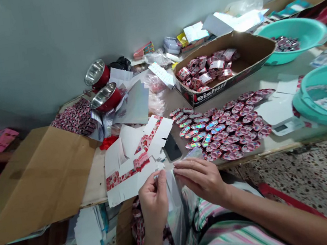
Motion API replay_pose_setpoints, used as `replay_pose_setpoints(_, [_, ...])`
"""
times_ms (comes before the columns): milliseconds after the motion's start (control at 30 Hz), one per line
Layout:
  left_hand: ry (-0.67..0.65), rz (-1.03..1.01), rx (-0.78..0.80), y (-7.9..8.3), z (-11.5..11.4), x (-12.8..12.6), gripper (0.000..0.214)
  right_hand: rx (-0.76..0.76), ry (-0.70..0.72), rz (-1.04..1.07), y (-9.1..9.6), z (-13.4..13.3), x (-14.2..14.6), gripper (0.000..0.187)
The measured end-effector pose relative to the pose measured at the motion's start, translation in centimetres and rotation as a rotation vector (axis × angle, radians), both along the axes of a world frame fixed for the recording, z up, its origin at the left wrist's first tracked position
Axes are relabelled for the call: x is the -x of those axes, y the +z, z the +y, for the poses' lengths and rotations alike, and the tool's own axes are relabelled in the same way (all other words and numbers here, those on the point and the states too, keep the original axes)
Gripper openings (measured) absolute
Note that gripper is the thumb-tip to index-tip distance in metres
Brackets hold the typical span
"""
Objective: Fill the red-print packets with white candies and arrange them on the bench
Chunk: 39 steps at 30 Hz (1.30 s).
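Note:
My left hand is closed in a pinch at the table's front edge, thumb against forefinger, on what looks like a clear plastic bag hanging down over my lap. My right hand is beside it, fingers stretched out and close together, fingertips near the bag's upper edge; its thumb is hidden. Just beyond my hands lie white printed card strips with a red strawberry pattern and a dark phone. To the right, many small oval pink packs lie in rows, some with a shiny rainbow glare.
An open carton of pink rolled packs stands behind the rows. Teal basins and a white scale are at right. Red steel bowls and a large cardboard flap are at left. Below my left hand is a box of packs.

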<state>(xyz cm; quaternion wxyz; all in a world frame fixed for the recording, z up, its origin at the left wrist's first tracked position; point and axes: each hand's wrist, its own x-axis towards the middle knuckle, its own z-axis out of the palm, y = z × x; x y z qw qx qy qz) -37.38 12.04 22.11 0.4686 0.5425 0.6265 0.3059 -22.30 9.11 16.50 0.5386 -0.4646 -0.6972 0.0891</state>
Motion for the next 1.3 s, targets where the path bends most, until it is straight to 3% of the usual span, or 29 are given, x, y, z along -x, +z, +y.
replay_pose_setpoints(300, [-0.046, 0.074, -0.057, -0.1, 0.2, 0.5, 0.037, -0.048, 0.036, -0.039, 0.6, 0.0, -0.4, 0.023])
replay_pose_setpoints(467, [0.056, 0.273, -0.202, 0.7, 1.3, 1.8, 0.037, -0.121, 0.137, -0.149, 1.3, -0.9, -1.2, 0.018])
replay_pose_setpoints(633, [0.108, 0.380, -0.282, 1.2, 2.1, 3.4, 0.038, 0.084, 0.276, -0.026, 1.8, -2.1, -4.0, 0.010])
replay_pose_setpoints(700, [0.103, 0.386, -0.267, 1.2, 2.2, 3.8, 0.038, 0.224, 0.123, 0.172, 1.7, -2.1, -5.8, 0.008])
replay_pose_setpoints(833, [0.082, 0.349, -0.225, 1.3, 2.0, 3.8, 0.037, 0.386, -0.423, 0.662, 1.4, -0.4, -8.4, 0.013])
replay_pose_setpoints(900, [0.033, 0.306, -0.180, 1.3, 1.8, 3.4, 0.037, 0.439, -0.473, 0.811, 1.4, 0.7, -8.5, 0.023])
replay_pose_setpoints(967, [-0.031, 0.251, -0.130, 1.1, 1.5, 2.7, 0.038, 0.499, -0.376, 0.861, 1.6, 1.5, -7.5, 0.032])
replay_pose_setpoints(1033, [-0.085, 0.201, -0.084, 0.9, 1.2, 2.1, 0.040, 0.542, -0.233, 0.810, 1.7, 1.6, -5.9, 0.042])
replay_pose_setpoints(1133, [-0.140, 0.141, -0.034, 0.6, 0.8, 1.2, 0.042, 0.537, -0.040, 0.547, 1.7, 0.8, -3.2, 0.053])
replay_pose_setpoints(1300, [-0.159, 0.104, -0.020, 0.4, 0.5, 0.7, 0.041, 0.318, 0.027, 0.124, 0.5, -0.7, -1.3, 0.059])
